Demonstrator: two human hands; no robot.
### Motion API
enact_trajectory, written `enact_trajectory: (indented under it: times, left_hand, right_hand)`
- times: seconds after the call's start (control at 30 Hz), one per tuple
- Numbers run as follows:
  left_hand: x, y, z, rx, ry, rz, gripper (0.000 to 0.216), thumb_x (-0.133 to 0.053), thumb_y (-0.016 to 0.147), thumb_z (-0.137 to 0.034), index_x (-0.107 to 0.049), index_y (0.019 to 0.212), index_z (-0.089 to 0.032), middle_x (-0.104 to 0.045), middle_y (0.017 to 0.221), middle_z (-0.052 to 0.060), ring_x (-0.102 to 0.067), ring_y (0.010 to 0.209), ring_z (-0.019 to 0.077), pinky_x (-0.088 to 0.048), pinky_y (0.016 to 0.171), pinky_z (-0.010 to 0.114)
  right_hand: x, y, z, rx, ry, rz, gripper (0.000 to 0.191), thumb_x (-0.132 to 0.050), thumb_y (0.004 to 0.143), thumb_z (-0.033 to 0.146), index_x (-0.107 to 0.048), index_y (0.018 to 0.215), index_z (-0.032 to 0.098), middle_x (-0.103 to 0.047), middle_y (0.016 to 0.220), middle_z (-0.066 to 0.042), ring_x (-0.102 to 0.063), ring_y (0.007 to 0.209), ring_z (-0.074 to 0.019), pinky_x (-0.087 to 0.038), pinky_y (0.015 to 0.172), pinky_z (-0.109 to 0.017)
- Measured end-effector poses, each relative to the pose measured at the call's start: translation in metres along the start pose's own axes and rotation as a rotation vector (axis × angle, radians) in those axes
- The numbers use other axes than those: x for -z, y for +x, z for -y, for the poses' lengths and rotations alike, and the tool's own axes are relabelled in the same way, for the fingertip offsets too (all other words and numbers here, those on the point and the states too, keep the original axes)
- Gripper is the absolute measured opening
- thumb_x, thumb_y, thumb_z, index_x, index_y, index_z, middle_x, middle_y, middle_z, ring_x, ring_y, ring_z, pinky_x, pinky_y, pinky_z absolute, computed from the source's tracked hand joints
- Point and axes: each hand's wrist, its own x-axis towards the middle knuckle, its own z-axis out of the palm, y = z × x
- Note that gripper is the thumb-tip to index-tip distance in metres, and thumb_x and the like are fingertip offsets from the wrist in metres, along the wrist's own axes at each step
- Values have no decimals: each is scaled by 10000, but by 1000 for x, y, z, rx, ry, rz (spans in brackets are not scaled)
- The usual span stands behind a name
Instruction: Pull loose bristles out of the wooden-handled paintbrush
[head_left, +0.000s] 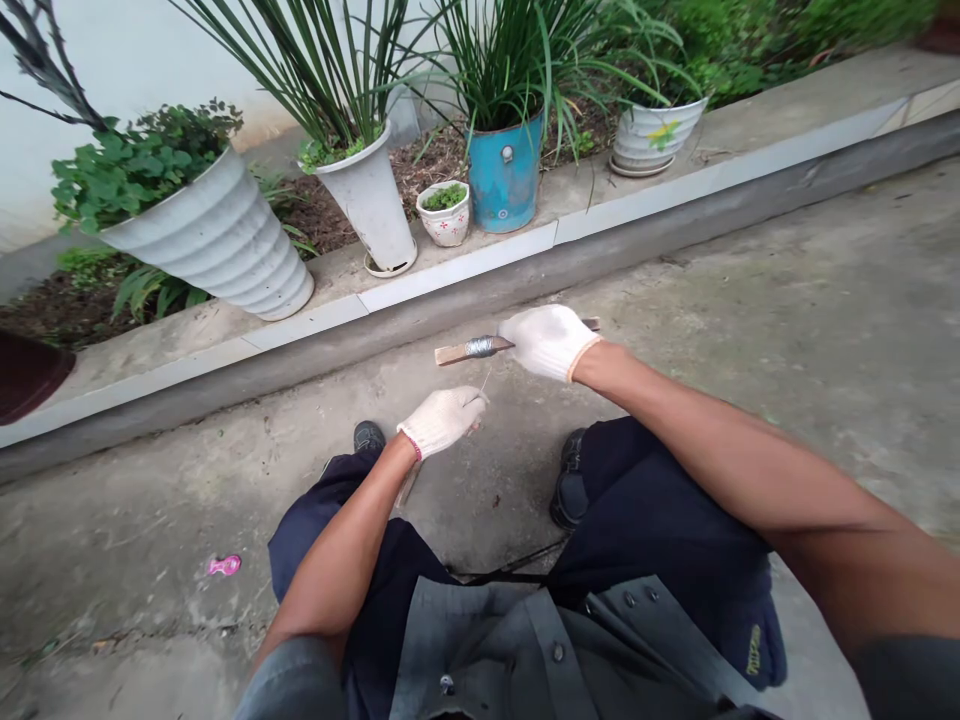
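- We see a ribbed white pot (pixel 217 235) standing on the ledge (pixel 750 140) at the left.
- Further along we find a tall white pot (pixel 373 205), a small flowered pot (pixel 446 218) and a blue pot (pixel 506 180), close together.
- We spot a pink scrap (pixel 223 566) on the ground.

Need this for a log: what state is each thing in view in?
right hand: gloved, shut on the wooden strip.
wooden strip: held roughly level, wire wrap around it beside the hand.
left hand: gloved, pinching the thin wire.
thin wire: runs up toward the strip.
blue pot: standing on the ledge, planted.
ribbed white pot: on the ledge, planted.
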Motion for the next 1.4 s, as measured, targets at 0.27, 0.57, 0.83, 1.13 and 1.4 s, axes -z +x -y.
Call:
enact_trajectory:
  times: [0.27, 0.57, 0.83, 1.13, 1.4]
  left_hand:
    - [24, -4, 1, -98, 195, -67, 353, -432, 1022, -368, -721, 873, -230, -703, 788, -5, -610, 713, 171, -408, 669, 266]
    - [40, -13, 13, -33, -111, -35, 305, -531, 954, -416, -700, 829, -195, -700, 743, -14, -600, 648, 131, -431, 609, 238]
    - [21, -8, 4, 19, -240, -34, 463, -490, 1012, -528, -699, 810, -167, -745, 789, 59, -674, 669, 152, -499, 623, 250]
    - [5, -5, -9, -11, -154, 55, 300, -436, 1027, -381, -674, 1035, -200, -746, 836, -6, -672, 636, 127, -486, 662, 240]
    - [13, -4, -4, -48, 209, -60, 367, -421, 1046, -396, -734, 960, -225, -724, 782, 21, -643, 712, 187, -425, 681, 277]
  right_hand:
    - [-11, -6, 15, 204, -144, 279, 318, -590, 850, 133, -795, 1092, 110, -772, 1015, -214, -749, 949, -339, -504, 756, -380]
    - [14, -30, 10, 431, 233, 347, 330, -711, 803, 516, -784, 897, 209, -727, 766, -43, -634, 701, -185, -380, 631, -279]
    - [16, -12, -7, 239, 324, 76, 448, -609, 850, 619, -739, 917, 195, -704, 777, -23, -578, 673, -143, -314, 597, -261]
    - [8, 0, -6, -63, 85, -10, 370, -566, 918, 445, -798, 1075, 203, -769, 912, -141, -715, 868, -279, -424, 712, -319]
    - [-7, 0, -5, 62, -134, 75, 320, -521, 897, 142, -800, 1051, 110, -765, 998, -229, -724, 954, -335, -454, 787, -390]
